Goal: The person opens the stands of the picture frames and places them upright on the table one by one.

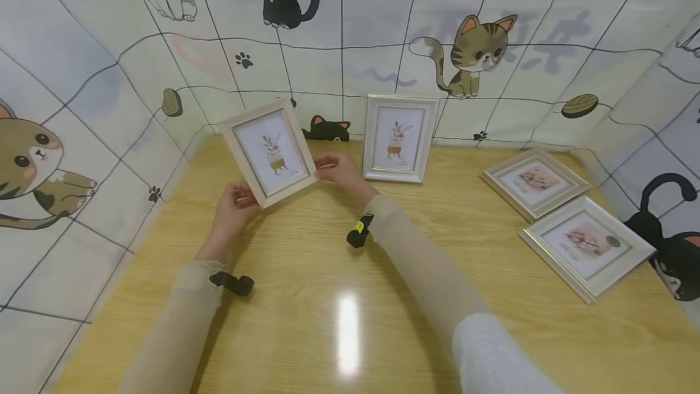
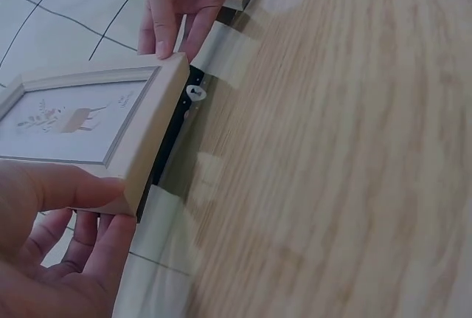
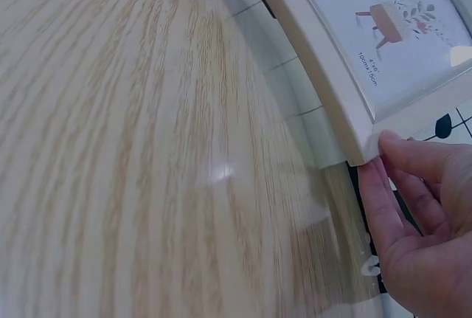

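Observation:
A cream picture frame (image 1: 270, 154) with a potted-plant print is held tilted above the back left of the table. My left hand (image 1: 234, 219) pinches its lower left corner, thumb on the front and fingers behind, as the left wrist view shows with the frame's edge (image 2: 140, 141) close by. At the lower right corner my right hand (image 1: 343, 174) pinches it the same way; the right wrist view shows thumb and fingers of that hand (image 3: 424, 207) on the corner. Just right of it a white picture frame (image 1: 369, 138) with a similar print stands upright, apart from my fingers.
Two more frames lie on the right of the wooden table (image 1: 295, 321): a beige frame (image 1: 494, 176) behind and a white frame (image 1: 618, 269) in front, both with pink prints. A cat-patterned cloth (image 1: 372, 59) rises behind the table and along both sides.

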`<state>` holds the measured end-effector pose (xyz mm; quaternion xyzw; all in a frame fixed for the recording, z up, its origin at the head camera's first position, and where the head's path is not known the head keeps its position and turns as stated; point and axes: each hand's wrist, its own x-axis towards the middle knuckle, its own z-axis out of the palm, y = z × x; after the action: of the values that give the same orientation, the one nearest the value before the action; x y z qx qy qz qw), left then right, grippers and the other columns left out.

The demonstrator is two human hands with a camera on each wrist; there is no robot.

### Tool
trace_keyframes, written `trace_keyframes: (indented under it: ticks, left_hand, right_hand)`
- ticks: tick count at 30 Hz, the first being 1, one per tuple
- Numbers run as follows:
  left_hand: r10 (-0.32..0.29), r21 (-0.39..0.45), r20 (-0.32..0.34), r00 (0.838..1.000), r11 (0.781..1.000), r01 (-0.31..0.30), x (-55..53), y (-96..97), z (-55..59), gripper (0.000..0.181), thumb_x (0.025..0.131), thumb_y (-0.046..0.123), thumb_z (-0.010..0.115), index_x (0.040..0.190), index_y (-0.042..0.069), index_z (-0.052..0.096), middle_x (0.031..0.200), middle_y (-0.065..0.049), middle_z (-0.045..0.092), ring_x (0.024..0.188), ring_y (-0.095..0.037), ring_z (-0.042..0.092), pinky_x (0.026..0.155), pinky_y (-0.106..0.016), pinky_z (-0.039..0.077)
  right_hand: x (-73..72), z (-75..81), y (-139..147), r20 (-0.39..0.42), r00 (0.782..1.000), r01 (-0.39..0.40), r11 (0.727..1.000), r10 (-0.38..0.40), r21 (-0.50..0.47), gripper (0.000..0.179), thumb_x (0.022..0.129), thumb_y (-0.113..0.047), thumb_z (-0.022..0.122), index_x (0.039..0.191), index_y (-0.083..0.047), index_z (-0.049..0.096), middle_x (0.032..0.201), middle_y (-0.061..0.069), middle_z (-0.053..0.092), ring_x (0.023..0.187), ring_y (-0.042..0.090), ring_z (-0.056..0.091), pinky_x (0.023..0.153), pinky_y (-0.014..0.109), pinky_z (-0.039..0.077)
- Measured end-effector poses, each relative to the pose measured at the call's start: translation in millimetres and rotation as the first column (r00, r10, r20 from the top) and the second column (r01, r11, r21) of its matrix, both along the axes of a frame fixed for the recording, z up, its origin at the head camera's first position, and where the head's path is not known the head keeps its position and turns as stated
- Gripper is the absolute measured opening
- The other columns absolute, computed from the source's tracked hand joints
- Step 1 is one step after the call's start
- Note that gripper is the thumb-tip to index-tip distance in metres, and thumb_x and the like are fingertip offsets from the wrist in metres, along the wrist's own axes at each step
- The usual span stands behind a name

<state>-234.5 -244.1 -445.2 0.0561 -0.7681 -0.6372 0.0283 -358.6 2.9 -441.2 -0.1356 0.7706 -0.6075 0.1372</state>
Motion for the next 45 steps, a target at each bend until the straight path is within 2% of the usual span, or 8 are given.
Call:
trace_keyframes:
  ticks: [3, 6, 11, 15, 24, 29, 35, 45]
  left_hand:
    - [-0.013, 0.055, -0.066, 0.998, 0.998, 0.017, 0.6, 4.4, -1.5, 0.042, 0.083, -0.015, 0.062, 0.115, 0.001, 0.041, 0.110, -0.007, 0.051, 0.090, -0.001, 0.059, 0.076, -0.010, 0.054]
    - [-0.035, 0.046, -0.102, 0.994, 0.998, 0.039, 0.3, 9.1, -1.0, 0.040, 0.083, -0.014, 0.061, 0.113, 0.005, 0.043, 0.108, -0.005, 0.051, 0.094, -0.005, 0.059, 0.077, -0.009, 0.053]
    - [-0.018, -0.060, -0.054, 0.998, 0.998, 0.015, -4.3, 19.8, 2.0, 0.040, 0.088, -0.011, 0.059, 0.121, -0.001, 0.039, 0.117, -0.010, 0.050, 0.103, -0.011, 0.056, 0.080, -0.010, 0.052]
    - [-0.012, -0.086, -0.033, 0.999, 0.996, 0.009, -8.1, 28.2, 2.6, 0.041, 0.090, -0.008, 0.061, 0.125, -0.007, 0.038, 0.117, -0.011, 0.051, 0.104, -0.014, 0.057, 0.079, -0.012, 0.053]
    - [0.002, -0.211, -0.018, 1.000, 0.977, -0.006, -13.1, 34.5, -2.1, 0.035, 0.090, -0.008, 0.063, 0.118, -0.008, 0.043, 0.117, -0.021, 0.055, 0.113, -0.038, 0.060, 0.080, -0.011, 0.050]
    - [-0.008, -0.269, -0.010, 1.000, 0.963, 0.005, -13.9, 38.1, -5.2, 0.032, 0.090, -0.007, 0.065, 0.115, -0.007, 0.045, 0.116, -0.024, 0.057, 0.112, -0.039, 0.061, 0.082, -0.013, 0.046]
    - [-0.015, -0.315, -0.001, 1.000, 0.949, 0.013, -12.3, 41.7, -6.5, 0.032, 0.088, -0.006, 0.067, 0.112, -0.006, 0.046, 0.116, -0.027, 0.058, 0.111, -0.042, 0.062, 0.089, -0.029, 0.051]
    - [-0.025, -0.343, 0.001, 1.000, 0.939, 0.024, -10.1, 43.4, -7.8, 0.031, 0.088, -0.005, 0.068, 0.112, -0.005, 0.046, 0.117, -0.026, 0.059, 0.109, -0.039, 0.063, 0.089, -0.031, 0.052]
  right_hand:
    - [2.4, 1.0, 4.8, -0.013, 1.000, 0.004, 1.000, -0.004, 0.009, 0.037, 0.089, 0.000, 0.071, 0.126, 0.000, 0.065, 0.123, 0.019, 0.068, 0.113, 0.032, 0.067, 0.092, 0.031, 0.060]
    - [5.4, 3.2, 10.6, -0.036, 0.999, 0.018, 0.999, -0.016, 0.038, 0.039, 0.090, -0.002, 0.071, 0.128, -0.002, 0.064, 0.124, 0.017, 0.067, 0.115, 0.031, 0.067, 0.093, 0.032, 0.059]
    - [8.9, 6.1, 20.3, -0.059, 0.998, 0.032, 0.998, -0.029, 0.055, 0.040, 0.090, -0.002, 0.070, 0.129, -0.003, 0.063, 0.124, 0.017, 0.066, 0.117, 0.031, 0.066, 0.095, 0.034, 0.059]
    - [9.2, 3.6, 28.3, -0.075, 0.996, 0.053, 0.996, -0.047, 0.070, 0.039, 0.090, -0.001, 0.070, 0.129, -0.004, 0.064, 0.122, 0.017, 0.067, 0.116, 0.031, 0.065, 0.096, 0.034, 0.058]
    - [3.9, -7.3, 31.5, -0.105, 0.992, 0.085, 0.989, -0.073, 0.117, 0.037, 0.089, 0.000, 0.071, 0.125, -0.001, 0.064, 0.121, 0.019, 0.068, 0.115, 0.032, 0.067, 0.095, 0.033, 0.058]
    - [3.3, -11.2, 34.5, -0.122, 0.989, 0.097, 0.986, -0.081, 0.138, 0.035, 0.089, 0.000, 0.071, 0.123, 0.001, 0.065, 0.123, 0.019, 0.067, 0.117, 0.032, 0.066, 0.095, 0.034, 0.058]
    - [3.9, -13.0, 35.5, -0.143, 0.987, 0.099, 0.986, -0.080, 0.135, 0.029, 0.090, 0.000, 0.070, 0.118, 0.002, 0.066, 0.122, 0.020, 0.068, 0.116, 0.032, 0.066, 0.095, 0.035, 0.058]
    - [13.9, -1.9, 34.8, -0.086, 0.992, 0.099, 0.988, -0.089, 0.122, 0.037, 0.093, -0.007, 0.067, 0.129, -0.001, 0.061, 0.129, 0.016, 0.065, 0.121, 0.031, 0.062, 0.100, 0.037, 0.056]
